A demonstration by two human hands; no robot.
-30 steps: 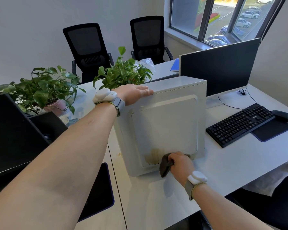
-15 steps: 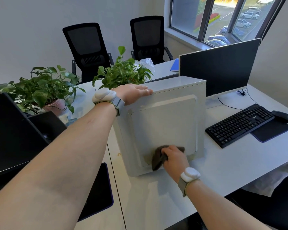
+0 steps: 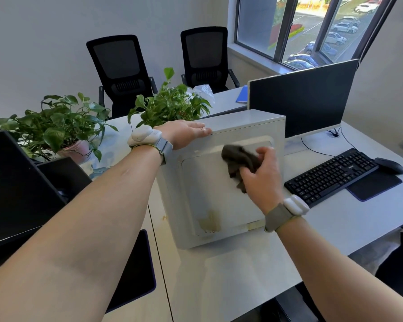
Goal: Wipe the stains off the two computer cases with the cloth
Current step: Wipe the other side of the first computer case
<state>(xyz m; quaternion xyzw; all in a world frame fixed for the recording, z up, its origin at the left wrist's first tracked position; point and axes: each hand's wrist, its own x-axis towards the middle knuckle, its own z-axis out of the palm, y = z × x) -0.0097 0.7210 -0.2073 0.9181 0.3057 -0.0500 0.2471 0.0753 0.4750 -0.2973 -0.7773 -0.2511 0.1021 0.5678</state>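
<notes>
Standing upright on the desk [image 3: 254, 270], the case [image 3: 219, 194] is being steadied by the left hand [image 3: 184, 133], fingers lying flat and straight along its top edge. The right hand [image 3: 263, 175] is gripping the cloth [image 3: 237, 159] bunched against the upper side panel; a yellowish stain [image 3: 209, 223], somewhat blurred, is showing near the panel's lower edge.

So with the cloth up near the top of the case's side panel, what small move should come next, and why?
Probably bring the right hand and its cloth back down to the yellowish stain low on the white computer case. That stain is plainly visible, and a smaller mark sits beside it. The left hand rests on the top edge.
</notes>
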